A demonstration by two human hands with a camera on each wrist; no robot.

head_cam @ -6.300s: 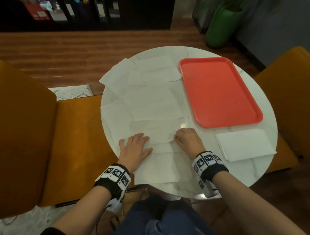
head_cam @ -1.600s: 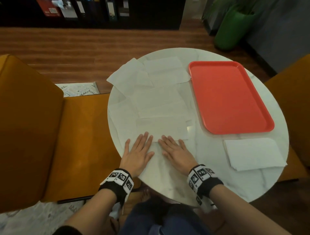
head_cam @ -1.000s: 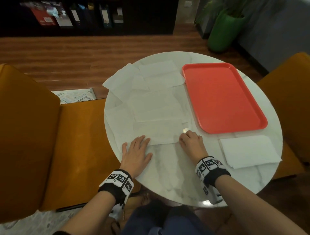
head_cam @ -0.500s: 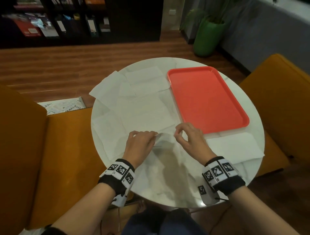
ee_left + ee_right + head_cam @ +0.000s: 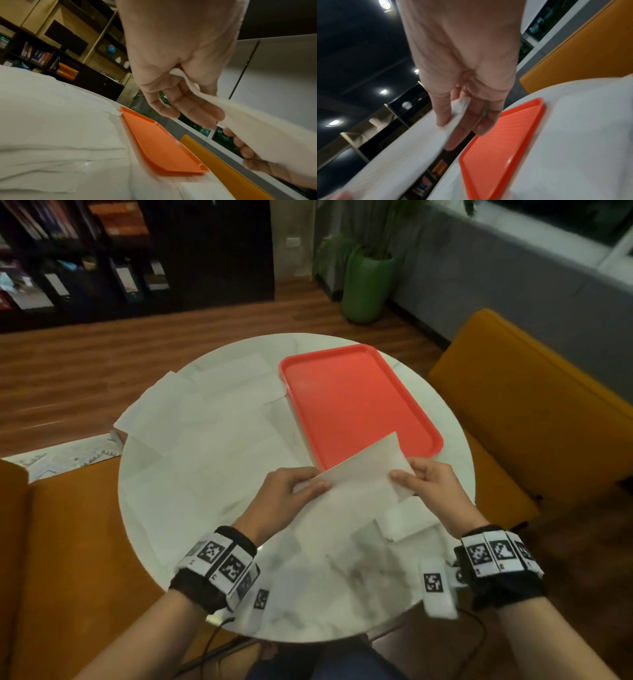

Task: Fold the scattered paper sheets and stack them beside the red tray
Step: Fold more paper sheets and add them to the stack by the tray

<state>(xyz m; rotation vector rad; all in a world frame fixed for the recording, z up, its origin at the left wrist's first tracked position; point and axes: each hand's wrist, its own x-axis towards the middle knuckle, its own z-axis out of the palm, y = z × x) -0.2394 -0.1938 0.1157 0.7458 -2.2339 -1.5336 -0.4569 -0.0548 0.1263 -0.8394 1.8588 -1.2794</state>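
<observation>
In the head view, a folded paper sheet (image 5: 363,474) hung above the tabletop (image 5: 212,508) at the frame's centre, its far corner overlapping the near end of the red tray (image 5: 352,402). The left hand (image 5: 284,498) pinched its left edge and the right hand (image 5: 431,491) its right edge. Unfolded sheets (image 5: 205,436) lay scattered left of the tray; a folded stack (image 5: 404,522) sat below the tray, toward the lower right. The paper looked thin, light and limp, likely to sag or tear, so taking it by opposite edges seemed sound.

In the left wrist view, the left hand's fingers (image 5: 188,108) were narrowly closed, thumb hidden above the sheet, which ran to the lower right.

In the right wrist view, the right hand's fingers (image 5: 467,124) clamped the sheet's edge narrowly, thumb on top, above the tray at lower right.
</observation>
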